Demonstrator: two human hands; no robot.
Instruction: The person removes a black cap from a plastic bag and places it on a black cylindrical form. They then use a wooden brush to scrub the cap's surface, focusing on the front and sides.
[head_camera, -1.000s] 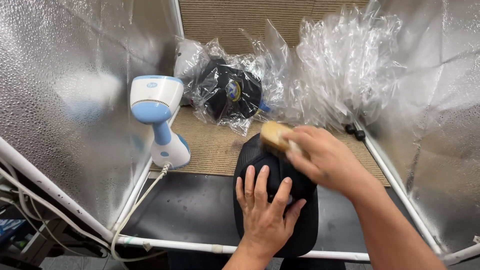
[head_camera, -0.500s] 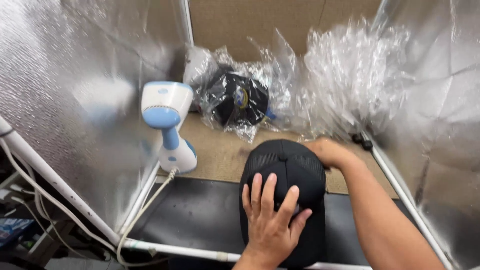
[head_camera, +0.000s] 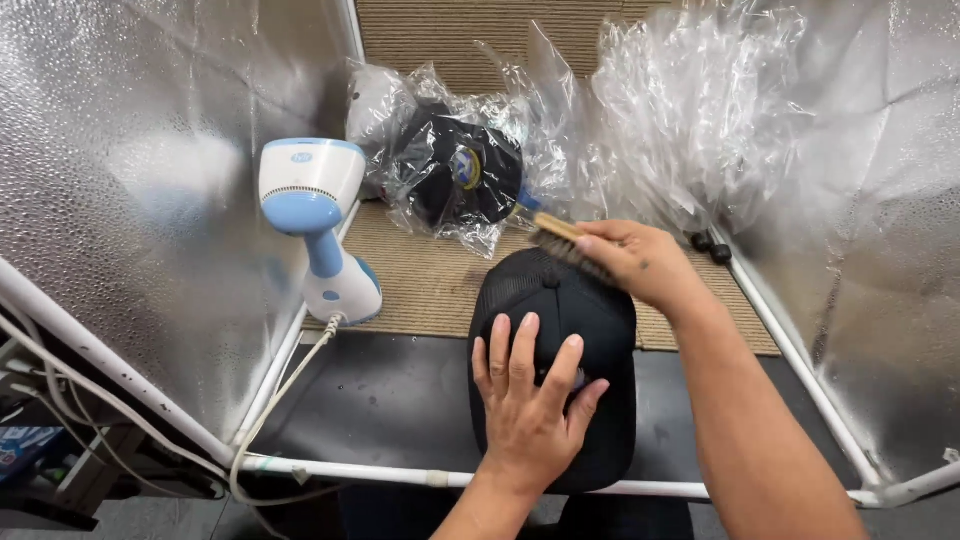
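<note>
**Mia:** Where is the black cap (head_camera: 560, 340)?

**Ben:** It lies on the dark mat (head_camera: 380, 400), right in the middle, near the person. Its far end reaches onto the tan ribbed mat (head_camera: 430, 280).

**Mia:** What is the left hand (head_camera: 528, 400) doing?

**Ben:** It lies flat on top of the cap. The fingers (head_camera: 500, 350) are spread out wide and straight. They press on the cap but do not wrap around it. The cap is under them and sticks out on every side.

**Mia:** And the right hand (head_camera: 640, 262)?

**Ben:** It is at the far end of the cap. Its fingers are curled tight around a brush (head_camera: 565, 243) with a wood back. The bristles point down and touch the top of the cap, just past the tips of the left fingers.

**Mia:** What else is there?

**Ben:** A blue and white steamer (head_camera: 315, 225) stands to the left, on the tan mat. Its white cord (head_camera: 280, 400) runs down toward the white pipe (head_camera: 400, 470) in front. Behind the cap is another dark cap in a clear bag (head_camera: 460, 180). More crinkly clear plastic (head_camera: 680, 110) is piled at the back right. Shiny silver walls (head_camera: 130, 200) stand on both sides.
</note>
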